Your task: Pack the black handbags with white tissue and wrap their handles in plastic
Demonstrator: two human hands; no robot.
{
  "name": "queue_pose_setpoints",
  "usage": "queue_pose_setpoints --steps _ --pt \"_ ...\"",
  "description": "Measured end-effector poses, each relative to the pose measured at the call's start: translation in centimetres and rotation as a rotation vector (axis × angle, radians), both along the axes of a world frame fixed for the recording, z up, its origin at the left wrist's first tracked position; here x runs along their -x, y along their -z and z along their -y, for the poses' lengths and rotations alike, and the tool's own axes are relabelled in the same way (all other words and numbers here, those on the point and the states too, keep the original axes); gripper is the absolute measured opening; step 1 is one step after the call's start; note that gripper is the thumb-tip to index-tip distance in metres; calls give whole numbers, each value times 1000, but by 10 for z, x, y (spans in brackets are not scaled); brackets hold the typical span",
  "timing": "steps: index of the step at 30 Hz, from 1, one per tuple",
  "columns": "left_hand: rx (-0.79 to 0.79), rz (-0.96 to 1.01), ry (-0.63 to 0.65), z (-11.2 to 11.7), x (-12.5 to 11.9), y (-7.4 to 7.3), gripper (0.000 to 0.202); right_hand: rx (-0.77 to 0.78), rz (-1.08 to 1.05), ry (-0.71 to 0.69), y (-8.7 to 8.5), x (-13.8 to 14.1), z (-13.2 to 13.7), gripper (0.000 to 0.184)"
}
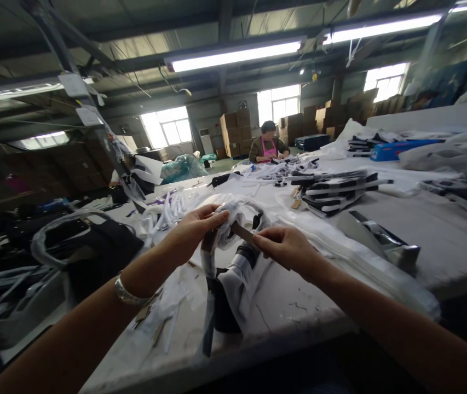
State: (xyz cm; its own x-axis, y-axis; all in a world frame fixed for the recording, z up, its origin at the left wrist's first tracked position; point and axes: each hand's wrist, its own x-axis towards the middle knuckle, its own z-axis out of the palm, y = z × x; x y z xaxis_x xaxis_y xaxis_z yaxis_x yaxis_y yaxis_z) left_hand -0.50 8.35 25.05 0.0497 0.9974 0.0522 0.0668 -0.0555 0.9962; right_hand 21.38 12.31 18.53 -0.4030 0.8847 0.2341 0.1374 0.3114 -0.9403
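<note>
My left hand [200, 227] is closed, thumb and fingers pinching a white wrapped bundle [229, 232] above the near part of the table. My right hand [284, 246] grips one end of a flat brown-grey strip [242, 232] between thumb and fingers. The strip's far end meets the bundle; whether it goes inside is hard to tell. Below both hands, a black-and-white strap piece [233, 282], partly covered in clear film, hangs or lies toward the table edge. Clear plastic [323, 238] spreads to the right of my right hand.
The white table [290, 323] carries a black bag [97, 251] with film-wrapped handles at left. Stacked black-and-white strap pieces [335, 191], a blue box [401, 149] and a dark metallic-edged object [385, 238] lie right. A co-worker [268, 145] sits across; cartons [235, 131] stand behind.
</note>
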Motion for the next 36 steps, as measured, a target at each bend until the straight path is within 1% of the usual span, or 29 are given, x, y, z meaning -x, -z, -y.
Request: queue_pose_setpoints --steps 2,4,6,8,10,13,16,17,19,21,24,27,32,36 --pt "-23 -16 25 1 -2 0 42 43 -48 -15 -2 13 -4 32" --pt "-38 -36 44 1 -4 0 44 118 -134 -59 -3 25 -9 33" --pt "-60 -56 36 1 -6 -1 48 226 -243 -118 -5 36 -13 31" --pt "-86 -76 13 1 -7 -2 52 355 -353 -174 -7 42 -14 26" --pt "-110 -102 5 1 -6 -2 54 483 -429 -225 -11 42 -13 19" --pt "-110 -168 6 3 -6 -3 57 649 -483 -246 -19 35 -7 11" --pt "-131 -216 -2 6 -7 -5 58 742 -522 -254 -27 26 -3 7" --pt "-146 -220 5 6 -7 -6 57 747 -534 -271 -29 24 -2 9" --pt "-156 -227 22 7 -7 -7 57 729 -543 -308 -33 22 -1 19" --pt "-134 -235 27 6 -7 -7 58 699 -515 -308 -34 24 0 25" --pt "-146 -218 2 6 -8 -7 54 671 -447 -227 -34 29 2 20" --pt "-189 -190 -12 7 -11 -6 48 679 -438 -153 -34 33 3 15" --pt "-262 -213 -69 7 -13 -2 40 678 -451 -143 -33 34 3 14" --pt "-313 -282 -85 4 -11 1 37 654 -457 -139 -34 37 3 20"
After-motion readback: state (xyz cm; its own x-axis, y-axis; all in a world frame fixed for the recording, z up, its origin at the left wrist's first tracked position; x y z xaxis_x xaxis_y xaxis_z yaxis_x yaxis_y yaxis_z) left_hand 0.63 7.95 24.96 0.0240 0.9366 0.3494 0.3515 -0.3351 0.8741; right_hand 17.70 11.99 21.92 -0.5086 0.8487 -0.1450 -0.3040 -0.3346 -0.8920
